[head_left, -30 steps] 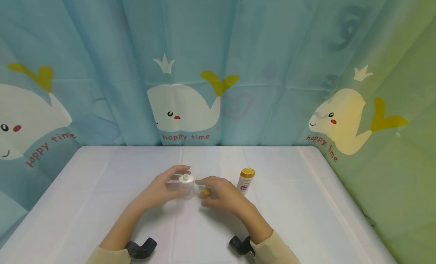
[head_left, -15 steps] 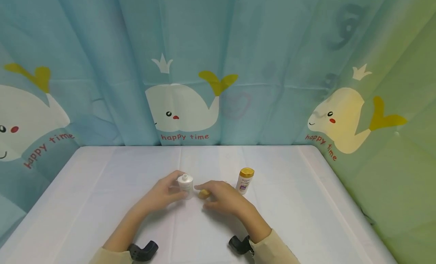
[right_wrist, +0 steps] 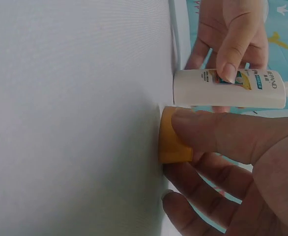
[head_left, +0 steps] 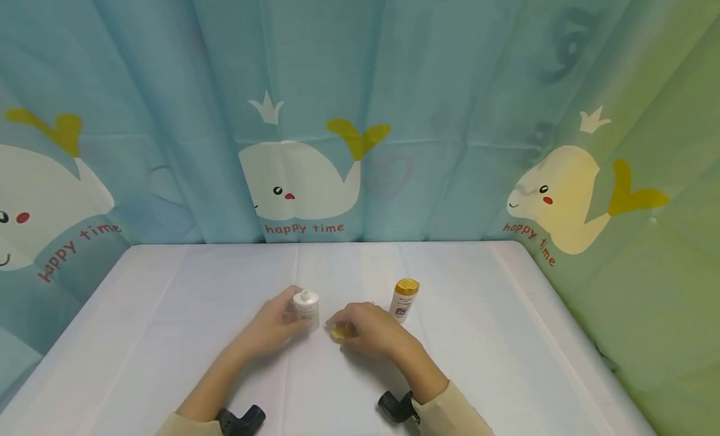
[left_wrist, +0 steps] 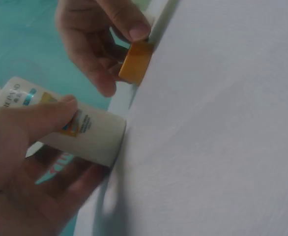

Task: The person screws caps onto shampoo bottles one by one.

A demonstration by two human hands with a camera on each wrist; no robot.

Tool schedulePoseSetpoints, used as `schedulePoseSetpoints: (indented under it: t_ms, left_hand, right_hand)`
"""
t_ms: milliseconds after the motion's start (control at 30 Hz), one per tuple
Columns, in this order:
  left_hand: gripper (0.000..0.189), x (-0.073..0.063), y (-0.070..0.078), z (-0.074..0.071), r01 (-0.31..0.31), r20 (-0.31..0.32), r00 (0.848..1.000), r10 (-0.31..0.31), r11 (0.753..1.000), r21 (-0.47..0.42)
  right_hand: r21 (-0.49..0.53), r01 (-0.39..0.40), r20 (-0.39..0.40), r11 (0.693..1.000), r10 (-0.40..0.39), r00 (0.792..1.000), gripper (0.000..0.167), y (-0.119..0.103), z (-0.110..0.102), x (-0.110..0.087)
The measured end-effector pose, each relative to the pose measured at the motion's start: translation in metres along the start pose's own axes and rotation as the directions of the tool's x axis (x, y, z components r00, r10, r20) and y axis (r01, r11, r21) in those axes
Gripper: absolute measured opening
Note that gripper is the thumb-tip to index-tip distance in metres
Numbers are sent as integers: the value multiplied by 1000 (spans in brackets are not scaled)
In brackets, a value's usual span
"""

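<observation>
In the head view a white bottle (head_left: 306, 306) with a bare neck stands upright on the table. My left hand (head_left: 274, 327) grips it from the left; the left wrist view shows the thumb across the bottle's printed label (left_wrist: 80, 123) and the fingers behind. Just to the right, my right hand (head_left: 368, 328) pinches a gold cap (head_left: 340, 331) low at the tabletop. Seen from the right wrist, the thumb lies over one side of the cap (right_wrist: 169, 147), whose flat end is right at the table, close beside the bottle's base.
A second white bottle, its gold cap (head_left: 407, 287) on, stands upright behind and right of the right hand. White cloth covers the table (head_left: 478, 348). A blue curtain (head_left: 439, 111) with printed whales hangs behind the far edge.
The right hand has lowered the gold cap to the tabletop, slightly toward me. Fingers of the left hand have drawn in around the bottle, which stays in nearly the same spot.
</observation>
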State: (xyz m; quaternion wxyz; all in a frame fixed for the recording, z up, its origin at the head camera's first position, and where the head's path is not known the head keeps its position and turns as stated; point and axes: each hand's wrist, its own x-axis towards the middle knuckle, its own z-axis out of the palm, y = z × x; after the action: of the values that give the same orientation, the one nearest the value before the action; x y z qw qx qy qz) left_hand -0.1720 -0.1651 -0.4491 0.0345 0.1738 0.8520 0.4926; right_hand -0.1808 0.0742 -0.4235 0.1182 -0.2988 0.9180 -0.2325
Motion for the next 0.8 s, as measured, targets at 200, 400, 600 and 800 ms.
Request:
schedulePoseSetpoints:
  t_ms: [200,400,600,800]
  left_hand:
    - [39,0,5,3,1,-54,999,-1,1000,-11]
    - [43,0,21,0,17,-112,993,-19,1000,-20]
    - [46,-2,42,-5,48,-118,991,-61,993,-112]
    - [47,-4,52,-2,61,-97,993,-70,994,-90]
  right_hand:
    - [23,19,-24,1000,-19,1000,31,2,-4,-1]
    - [126,130,-180,983,-107,978,27,-3,-28,-12]
    - [210,278,-423,937,-169,890,28,-19,-54,-29]
    - [223,388,-603,894,-186,776,31,-22,-66,-37]
